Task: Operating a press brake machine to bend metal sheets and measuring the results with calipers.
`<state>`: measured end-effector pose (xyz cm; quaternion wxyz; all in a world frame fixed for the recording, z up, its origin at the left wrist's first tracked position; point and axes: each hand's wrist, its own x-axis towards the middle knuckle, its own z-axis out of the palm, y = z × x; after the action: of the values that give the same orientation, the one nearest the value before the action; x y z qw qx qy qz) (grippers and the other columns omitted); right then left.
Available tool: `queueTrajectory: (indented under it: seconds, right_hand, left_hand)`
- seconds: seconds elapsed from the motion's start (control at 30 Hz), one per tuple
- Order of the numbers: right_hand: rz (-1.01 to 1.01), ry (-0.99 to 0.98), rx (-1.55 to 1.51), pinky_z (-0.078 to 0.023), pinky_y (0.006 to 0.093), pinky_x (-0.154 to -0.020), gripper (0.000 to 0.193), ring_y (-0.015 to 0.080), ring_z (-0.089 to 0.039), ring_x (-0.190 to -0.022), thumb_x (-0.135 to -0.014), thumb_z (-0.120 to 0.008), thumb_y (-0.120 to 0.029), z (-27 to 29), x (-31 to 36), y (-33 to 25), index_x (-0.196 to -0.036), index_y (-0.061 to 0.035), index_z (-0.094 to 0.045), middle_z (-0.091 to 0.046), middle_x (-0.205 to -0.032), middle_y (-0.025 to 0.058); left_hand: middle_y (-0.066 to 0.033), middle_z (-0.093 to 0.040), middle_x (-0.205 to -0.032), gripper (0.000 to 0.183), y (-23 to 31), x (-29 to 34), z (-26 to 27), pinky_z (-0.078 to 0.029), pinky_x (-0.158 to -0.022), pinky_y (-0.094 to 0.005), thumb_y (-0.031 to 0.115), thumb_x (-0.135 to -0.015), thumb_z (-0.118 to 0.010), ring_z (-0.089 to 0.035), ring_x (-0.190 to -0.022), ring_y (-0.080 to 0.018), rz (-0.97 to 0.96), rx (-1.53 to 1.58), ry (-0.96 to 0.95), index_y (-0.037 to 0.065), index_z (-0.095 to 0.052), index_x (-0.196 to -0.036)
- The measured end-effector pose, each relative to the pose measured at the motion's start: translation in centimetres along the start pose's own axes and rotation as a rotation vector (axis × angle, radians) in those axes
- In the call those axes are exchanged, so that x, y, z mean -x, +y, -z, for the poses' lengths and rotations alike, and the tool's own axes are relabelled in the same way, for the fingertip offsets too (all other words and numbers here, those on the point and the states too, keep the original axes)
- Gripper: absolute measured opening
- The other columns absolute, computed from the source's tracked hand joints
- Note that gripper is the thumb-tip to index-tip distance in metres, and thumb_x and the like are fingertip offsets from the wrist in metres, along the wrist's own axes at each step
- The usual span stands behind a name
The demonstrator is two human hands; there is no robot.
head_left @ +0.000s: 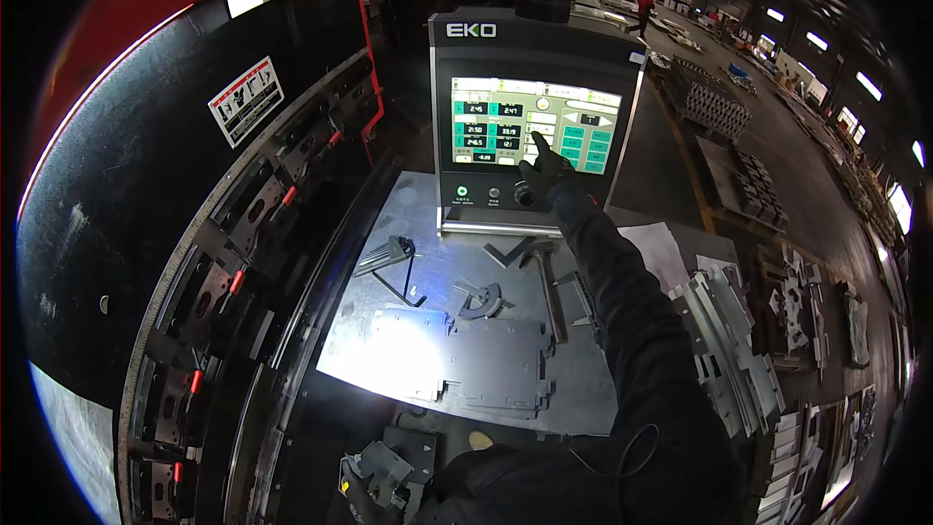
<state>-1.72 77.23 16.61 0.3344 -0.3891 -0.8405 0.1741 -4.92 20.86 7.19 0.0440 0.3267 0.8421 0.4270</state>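
My right hand, in a dark glove, reaches to the touchscreen of the machine's control panel. Its index finger is stretched out at the lit display, the other fingers are curled, and it holds nothing. Whether the fingertip touches the glass I cannot tell. Low in the view, my left hand, also gloved, is closed around the edge of a small grey sheet-metal part. Sleeve and shadow hide some of that hand. On the metal table between them lie flat cut sheet-metal blanks.
A hammer, a protractor, an angle square and a hex key set lie on the table. Along the left runs a press machine's tool rail with red clips. Stacked metal parts stand right. A person is far off.
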Motion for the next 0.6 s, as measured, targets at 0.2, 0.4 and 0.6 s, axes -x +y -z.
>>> queueTrajectory:
  seconds: [0.2, 0.4, 0.6]
  right_hand:
    - [-0.013, 0.126, -0.007, -0.04, 0.0341, -0.049, 0.068, 0.0231, -0.051, -0.053, -0.071, -0.056, -0.026, 1.8, -1.9, 3.7, -0.131, -0.0142, -0.025, -0.05, -0.058, 0.0064]
    - [-0.191, 0.275, 0.002, -0.041, 0.039, -0.053, 0.066, 0.0296, -0.051, -0.056, -0.066, -0.054, -0.016, 4.0, -1.8, 6.6, -0.127, -0.0036, -0.029, -0.053, -0.069, 0.014]
    - [-0.056, 0.364, -0.059, -0.04, 0.037, -0.052, 0.064, 0.0261, -0.047, -0.055, -0.066, -0.053, -0.015, 4.2, -1.0, 7.7, -0.125, -0.0017, -0.031, -0.052, -0.077, 0.0139]
  left_hand:
    - [-0.0197, -0.048, -0.109, 0.068, -3.6, 1.1, -0.8, -0.045, -0.068, -0.0353, 0.014, -0.062, -0.064, -0.053, -0.086, -0.0307, 0.006, 0.062, 0.074, 0.004, -0.035, -0.123]
    - [-0.0208, -0.048, -0.111, 0.067, -0.1, 0.7, -0.4, -0.046, -0.069, -0.0354, 0.006, -0.063, -0.061, -0.052, -0.088, -0.0321, 0.29, -0.309, -0.004, 0.004, -0.033, -0.124]
    - [-0.0215, -0.048, -0.11, 0.06, 1.3, 0.6, -0.6, -0.045, -0.069, -0.0353, 0.005, -0.064, -0.058, -0.052, -0.088, -0.0333, 0.271, -0.192, 0.02, 0.001, -0.036, -0.119]
